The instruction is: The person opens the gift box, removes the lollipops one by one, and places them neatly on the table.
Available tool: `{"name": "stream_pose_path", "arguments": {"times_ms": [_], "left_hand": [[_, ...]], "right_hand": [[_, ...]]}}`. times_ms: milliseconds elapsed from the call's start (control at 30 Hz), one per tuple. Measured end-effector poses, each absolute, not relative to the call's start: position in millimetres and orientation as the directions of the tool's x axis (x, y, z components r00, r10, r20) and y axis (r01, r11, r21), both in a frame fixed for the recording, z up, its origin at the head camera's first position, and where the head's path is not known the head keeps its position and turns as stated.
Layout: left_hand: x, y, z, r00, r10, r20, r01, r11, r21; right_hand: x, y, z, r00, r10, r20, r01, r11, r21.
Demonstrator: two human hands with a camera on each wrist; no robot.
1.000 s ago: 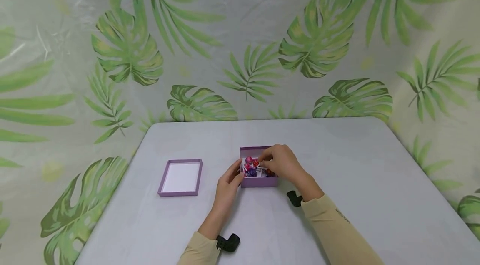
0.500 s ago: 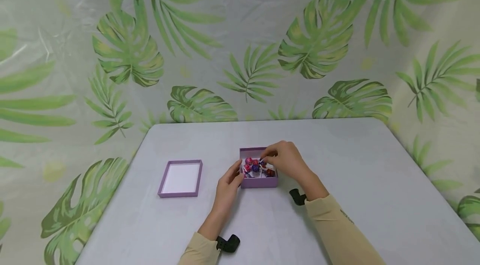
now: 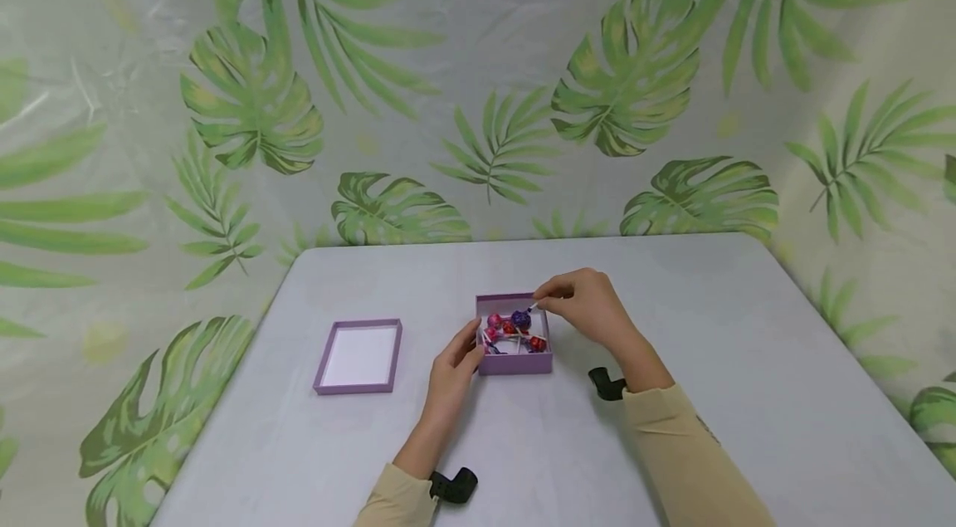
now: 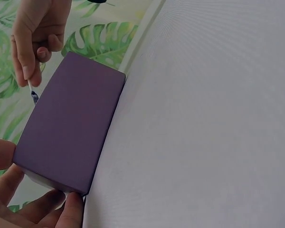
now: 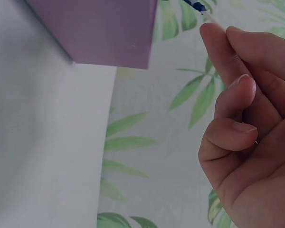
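A purple box (image 3: 515, 364) holds several wrapped lollipops, red and pink ones (image 3: 537, 344) among them. My right hand (image 3: 590, 307) pinches the white stick of a dark blue-purple lollipop (image 3: 520, 319) between thumb and forefinger at the box's back right. In the right wrist view, the stick (image 5: 213, 20) is between the fingertips of my right hand (image 5: 251, 114), other fingers curled. My left hand (image 3: 451, 369) rests against the box's left side; in the left wrist view, fingers of my left hand (image 4: 33, 204) touch the end of the box (image 4: 71, 123).
A square purple-rimmed lid (image 3: 322, 357) with a white inside lies to the left of the box on the white table (image 3: 672, 303). Behind the table hangs a leaf-patterned cloth (image 3: 515, 29). Black wrist devices sit on both wrists.
My right hand has moved up and to the right, drawing the blue-purple lollipop from the middle of the pile towards the box's back right. My left hand has stayed at the box.
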State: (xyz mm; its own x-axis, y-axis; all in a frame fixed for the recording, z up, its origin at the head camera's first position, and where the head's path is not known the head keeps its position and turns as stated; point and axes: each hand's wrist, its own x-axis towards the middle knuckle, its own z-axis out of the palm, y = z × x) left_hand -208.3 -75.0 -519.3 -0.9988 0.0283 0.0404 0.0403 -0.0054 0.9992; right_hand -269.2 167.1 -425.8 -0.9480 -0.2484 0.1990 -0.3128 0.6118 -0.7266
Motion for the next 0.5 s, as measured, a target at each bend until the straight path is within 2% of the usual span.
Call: {"name": "stream_pose_path", "arguments": {"times_ms": [267,500], "left_hand": [[-192,-75,-488,-0.998,0.059,0.023,0.024,0.014,1.000],[-193,-75,-487,-0.998,0.060,0.033,0.034,0.008,0.999]], "right_hand": [[-267,177,-421,-0.959,-0.209,0.194,-0.283,0.609,-0.741],[-271,189,-420,-0.962,-0.168,0.214,-0.271,0.634,-0.724]]}}
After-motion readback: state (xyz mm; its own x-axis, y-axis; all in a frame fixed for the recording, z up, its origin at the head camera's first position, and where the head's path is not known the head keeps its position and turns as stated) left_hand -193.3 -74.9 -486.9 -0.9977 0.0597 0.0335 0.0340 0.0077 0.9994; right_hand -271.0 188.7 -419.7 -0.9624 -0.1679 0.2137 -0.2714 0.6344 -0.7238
